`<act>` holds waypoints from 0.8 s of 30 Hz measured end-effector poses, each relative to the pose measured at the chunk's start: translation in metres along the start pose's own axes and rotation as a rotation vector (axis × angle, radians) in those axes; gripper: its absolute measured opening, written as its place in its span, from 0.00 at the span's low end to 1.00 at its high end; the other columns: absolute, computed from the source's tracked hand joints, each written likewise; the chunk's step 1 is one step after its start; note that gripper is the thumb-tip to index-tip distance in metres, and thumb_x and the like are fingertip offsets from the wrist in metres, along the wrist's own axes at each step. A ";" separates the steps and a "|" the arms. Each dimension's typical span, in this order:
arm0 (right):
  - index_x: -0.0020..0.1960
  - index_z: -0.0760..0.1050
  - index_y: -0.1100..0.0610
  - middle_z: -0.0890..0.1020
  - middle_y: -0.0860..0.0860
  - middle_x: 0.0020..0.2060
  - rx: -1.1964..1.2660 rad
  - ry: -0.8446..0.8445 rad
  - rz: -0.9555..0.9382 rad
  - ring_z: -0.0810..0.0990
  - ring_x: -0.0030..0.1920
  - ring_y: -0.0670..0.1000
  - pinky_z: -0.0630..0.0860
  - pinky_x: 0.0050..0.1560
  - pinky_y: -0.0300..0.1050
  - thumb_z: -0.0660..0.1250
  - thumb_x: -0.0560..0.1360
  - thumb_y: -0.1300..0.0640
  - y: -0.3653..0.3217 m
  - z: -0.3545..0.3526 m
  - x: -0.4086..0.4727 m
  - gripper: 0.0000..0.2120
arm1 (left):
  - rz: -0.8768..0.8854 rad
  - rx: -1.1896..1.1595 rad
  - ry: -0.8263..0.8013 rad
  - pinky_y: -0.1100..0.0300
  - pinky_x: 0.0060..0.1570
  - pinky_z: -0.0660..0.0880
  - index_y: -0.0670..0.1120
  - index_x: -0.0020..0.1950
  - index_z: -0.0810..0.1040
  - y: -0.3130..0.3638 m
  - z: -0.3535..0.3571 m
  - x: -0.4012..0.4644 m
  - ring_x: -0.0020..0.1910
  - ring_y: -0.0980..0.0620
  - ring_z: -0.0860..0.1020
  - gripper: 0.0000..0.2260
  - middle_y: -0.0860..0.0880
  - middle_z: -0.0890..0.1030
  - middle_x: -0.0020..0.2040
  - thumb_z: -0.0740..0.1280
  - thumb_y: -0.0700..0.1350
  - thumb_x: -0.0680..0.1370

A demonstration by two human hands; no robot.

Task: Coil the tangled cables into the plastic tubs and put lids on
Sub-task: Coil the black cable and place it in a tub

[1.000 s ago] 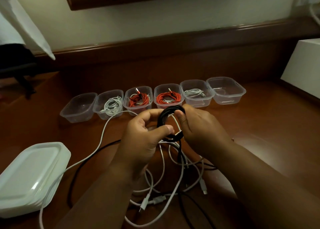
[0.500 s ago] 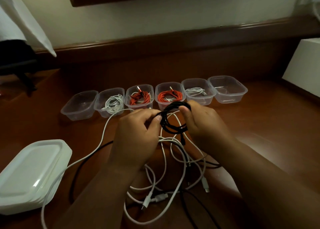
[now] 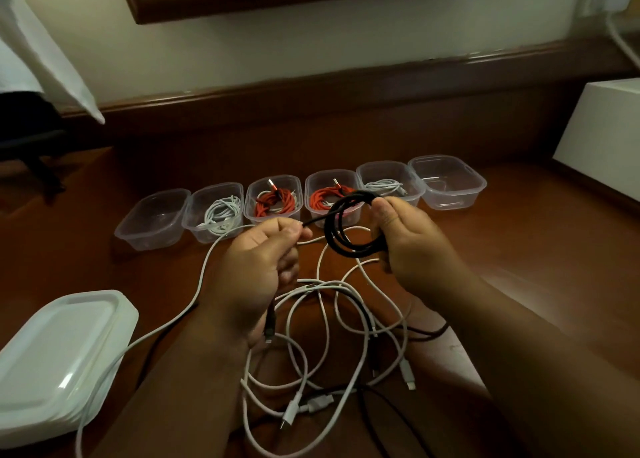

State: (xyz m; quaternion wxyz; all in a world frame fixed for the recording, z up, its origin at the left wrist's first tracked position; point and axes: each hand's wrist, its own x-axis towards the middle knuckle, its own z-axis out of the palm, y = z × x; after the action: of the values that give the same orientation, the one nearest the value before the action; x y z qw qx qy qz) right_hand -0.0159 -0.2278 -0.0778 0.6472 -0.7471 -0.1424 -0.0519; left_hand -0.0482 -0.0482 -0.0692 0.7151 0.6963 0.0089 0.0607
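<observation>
Gripping black cable (image 3: 349,231) coil, both hands (image 3: 412,246); left palm hides free strand.

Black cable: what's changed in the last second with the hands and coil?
The left hand drew apart from the right hand, pulling the loose end taut off the black cable coil, which the right hand still grips. Six tubs and stacked lids unchanged.

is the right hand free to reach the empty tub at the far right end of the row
Probably not yet: the right hand grips the black cable coil. The path to the empty tub looks open, with nothing between them.
</observation>
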 end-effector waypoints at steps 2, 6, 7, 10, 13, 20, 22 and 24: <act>0.42 0.68 0.55 0.68 0.47 0.27 0.389 -0.065 0.155 0.63 0.26 0.45 0.59 0.29 0.40 0.52 0.84 0.49 -0.004 -0.001 -0.001 0.16 | 0.146 0.205 0.032 0.61 0.39 0.72 0.50 0.42 0.81 -0.003 0.000 0.002 0.35 0.53 0.75 0.10 0.51 0.77 0.34 0.64 0.43 0.81; 0.41 0.66 0.56 0.67 0.48 0.27 0.756 -0.147 0.208 0.58 0.25 0.46 0.56 0.26 0.39 0.51 0.83 0.48 -0.009 0.006 -0.006 0.17 | 0.252 0.382 0.062 0.72 0.39 0.72 0.53 0.43 0.84 -0.003 0.004 0.001 0.38 0.62 0.79 0.05 0.56 0.82 0.41 0.70 0.44 0.77; 0.41 0.66 0.56 0.66 0.48 0.28 0.780 -0.143 0.207 0.58 0.26 0.45 0.56 0.26 0.39 0.51 0.83 0.48 -0.008 0.009 -0.008 0.17 | 0.188 0.276 0.051 0.71 0.35 0.72 0.51 0.42 0.85 -0.004 0.007 -0.001 0.34 0.62 0.77 0.05 0.56 0.82 0.36 0.70 0.44 0.76; 0.41 0.66 0.56 0.68 0.48 0.27 0.703 -0.077 0.167 0.62 0.25 0.46 0.58 0.27 0.39 0.52 0.82 0.48 -0.007 0.017 -0.013 0.16 | -0.069 -0.208 0.031 0.68 0.30 0.74 0.45 0.40 0.85 -0.004 0.020 -0.007 0.31 0.57 0.77 0.05 0.49 0.82 0.34 0.70 0.44 0.71; 0.46 0.71 0.59 0.79 0.48 0.30 0.396 0.046 0.064 0.78 0.31 0.45 0.73 0.31 0.36 0.52 0.84 0.51 -0.002 0.023 -0.016 0.17 | -0.157 -0.471 0.018 0.67 0.34 0.78 0.44 0.39 0.87 -0.005 0.031 -0.013 0.37 0.56 0.83 0.13 0.46 0.86 0.40 0.65 0.39 0.77; 0.50 0.73 0.43 0.82 0.43 0.43 -0.029 0.142 -0.178 0.81 0.48 0.38 0.76 0.45 0.32 0.53 0.80 0.47 0.010 0.024 -0.012 0.10 | -0.065 -0.569 0.036 0.64 0.48 0.80 0.42 0.50 0.85 -0.010 0.045 -0.021 0.52 0.51 0.84 0.10 0.43 0.86 0.51 0.67 0.39 0.72; 0.51 0.72 0.41 0.81 0.40 0.43 -0.083 0.102 -0.210 0.79 0.47 0.33 0.73 0.44 0.28 0.54 0.82 0.51 0.010 0.026 -0.013 0.09 | -0.065 -0.555 0.038 0.62 0.50 0.81 0.41 0.53 0.84 -0.015 0.044 -0.019 0.54 0.49 0.83 0.14 0.42 0.85 0.52 0.68 0.39 0.70; 0.52 0.71 0.41 0.80 0.39 0.43 -0.121 0.080 -0.216 0.79 0.47 0.33 0.72 0.43 0.27 0.54 0.82 0.50 0.012 0.026 -0.013 0.09 | -0.087 -0.569 0.046 0.59 0.53 0.81 0.41 0.55 0.83 -0.018 0.043 -0.018 0.56 0.47 0.83 0.15 0.41 0.85 0.54 0.68 0.39 0.69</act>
State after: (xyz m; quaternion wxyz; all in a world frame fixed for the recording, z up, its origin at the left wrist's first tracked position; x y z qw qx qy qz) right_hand -0.0273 -0.2061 -0.0968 0.5966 -0.7624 -0.1927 -0.1598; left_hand -0.0605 -0.0927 -0.0869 0.8831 0.4654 0.0373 0.0458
